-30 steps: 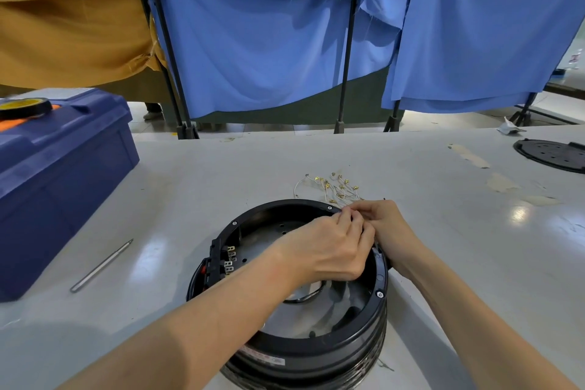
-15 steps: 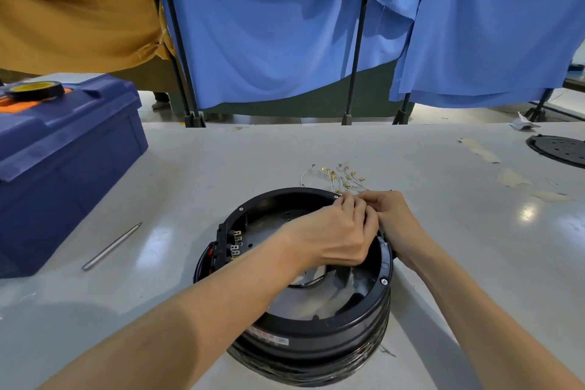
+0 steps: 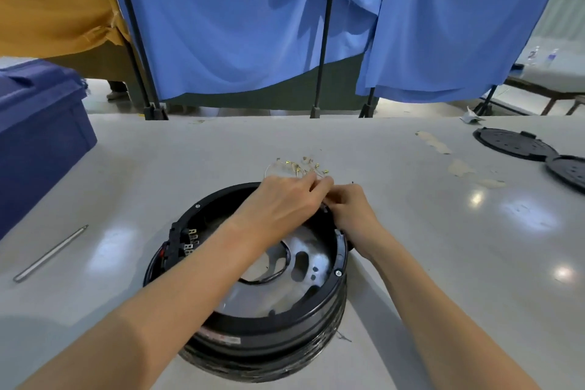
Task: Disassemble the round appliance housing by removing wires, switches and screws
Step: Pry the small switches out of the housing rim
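- Near the front edge of the grey table (image 3: 443, 263), the round housing (image 3: 278, 323) sits open side up, a black ring around a metal plate.
- The left hand (image 3: 285, 203) reaches across the housing, palm down, over the far rim. Its fingers are drawn together, with the tips at the near edge of the wires (image 3: 300, 166).
- Whether those fingertips pinch a wire cannot be told.
- The right hand (image 3: 351, 212) sits at the far right rim, knuckles up, fingers curled tight beside the left fingertips. What they hold is hidden.
- The wires, with gold terminals, lie on the table just beyond the housing.
- A metal rod (image 3: 50, 253) lies to the left, near a blue toolbox (image 3: 38, 142).
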`<action>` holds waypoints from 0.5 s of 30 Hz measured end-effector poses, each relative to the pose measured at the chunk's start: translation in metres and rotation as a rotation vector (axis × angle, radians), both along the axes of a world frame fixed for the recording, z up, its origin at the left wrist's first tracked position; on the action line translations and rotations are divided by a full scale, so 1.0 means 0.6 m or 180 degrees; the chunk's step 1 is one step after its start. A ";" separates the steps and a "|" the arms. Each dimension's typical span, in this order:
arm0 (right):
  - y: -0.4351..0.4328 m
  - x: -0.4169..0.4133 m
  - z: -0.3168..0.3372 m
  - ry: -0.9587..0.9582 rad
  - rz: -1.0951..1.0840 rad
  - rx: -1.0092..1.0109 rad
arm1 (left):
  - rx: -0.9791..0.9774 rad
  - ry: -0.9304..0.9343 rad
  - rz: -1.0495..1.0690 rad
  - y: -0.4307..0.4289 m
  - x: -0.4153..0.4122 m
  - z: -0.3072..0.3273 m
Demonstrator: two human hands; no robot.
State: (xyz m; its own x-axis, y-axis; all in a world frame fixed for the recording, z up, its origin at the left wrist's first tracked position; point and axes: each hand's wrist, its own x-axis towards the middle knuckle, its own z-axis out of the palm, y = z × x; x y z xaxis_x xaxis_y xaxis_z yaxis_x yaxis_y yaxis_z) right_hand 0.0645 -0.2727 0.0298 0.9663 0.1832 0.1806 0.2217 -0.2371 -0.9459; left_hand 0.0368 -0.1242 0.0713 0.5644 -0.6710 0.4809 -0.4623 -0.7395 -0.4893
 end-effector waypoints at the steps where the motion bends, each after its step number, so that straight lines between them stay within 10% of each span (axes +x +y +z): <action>1: 0.000 0.000 0.000 0.0022 -0.0020 -0.0012 | -0.0041 0.0144 0.0034 0.004 0.001 -0.005; 15: 0.001 0.004 -0.005 0.0243 -0.0186 0.0125 | -0.0885 0.0594 -0.0161 0.020 0.013 -0.021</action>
